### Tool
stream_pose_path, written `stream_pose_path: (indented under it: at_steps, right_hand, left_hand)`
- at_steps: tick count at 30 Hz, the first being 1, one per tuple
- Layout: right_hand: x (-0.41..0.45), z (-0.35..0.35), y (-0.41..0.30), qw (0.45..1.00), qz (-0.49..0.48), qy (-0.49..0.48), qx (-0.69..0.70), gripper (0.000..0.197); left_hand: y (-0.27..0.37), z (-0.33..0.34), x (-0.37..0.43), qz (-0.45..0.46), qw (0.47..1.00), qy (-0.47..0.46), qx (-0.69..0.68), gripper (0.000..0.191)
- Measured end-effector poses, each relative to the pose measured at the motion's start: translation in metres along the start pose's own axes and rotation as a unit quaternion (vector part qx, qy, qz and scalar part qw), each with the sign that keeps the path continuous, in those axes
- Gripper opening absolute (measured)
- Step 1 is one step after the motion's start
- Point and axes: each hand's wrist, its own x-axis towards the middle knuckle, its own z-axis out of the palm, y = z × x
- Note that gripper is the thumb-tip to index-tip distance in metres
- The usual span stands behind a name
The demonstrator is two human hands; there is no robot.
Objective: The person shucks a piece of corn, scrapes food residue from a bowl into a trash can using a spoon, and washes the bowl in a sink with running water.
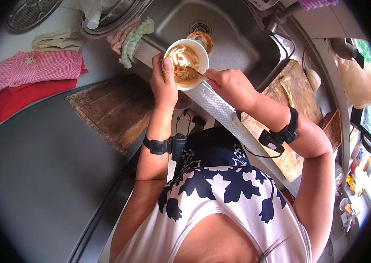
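Observation:
My left hand (165, 79) grips a white bowl (204, 54) with a pale green rim by its left side, thumb over the edge. Inside the bowl is a brown, creamy mixture (185, 56). The handle of a metal spoon (194, 71) is pinched in my right hand (233, 87), and the spoon's head rests in the mixture with some of it on top. Both hands hold the bowl and spoon over the near edge of a steel sink (238, 56). Partly hidden behind the bowl, a round orange-and-white patterned object (207, 41) lies near the drain (200, 27).
A worn wooden board (116, 108) lies left of my forearm. Another cutting board (270, 121) stretches along the right, bearing a pale stalk-like piece (287, 88). Green and pink cloths (134, 41) drape at the sink's left rim. A faucet (272, 21) stands at upper right.

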Motion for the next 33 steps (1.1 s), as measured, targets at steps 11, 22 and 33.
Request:
stream_pose_path:
  at_steps: [11, 22, 33]
  right_hand:
    - [0.005, 0.013, -0.017, 0.935, 0.123, -0.108, 0.315, 0.016]
    - [0.008, 0.016, -0.017, 0.806, 0.253, -0.113, 0.523, 0.02]
    - [0.027, 0.019, -0.041, 0.6, 0.349, -0.177, 0.697, 0.018]
  left_hand:
    - [-0.013, -0.007, -0.019, 0.026, 0.997, 0.021, -0.068, 0.052]
    - [-0.026, -0.015, -0.023, 0.01, 0.993, 0.038, -0.115, 0.056]
    - [-0.023, -0.013, -0.032, -0.017, 0.99, 0.062, -0.122, 0.06]
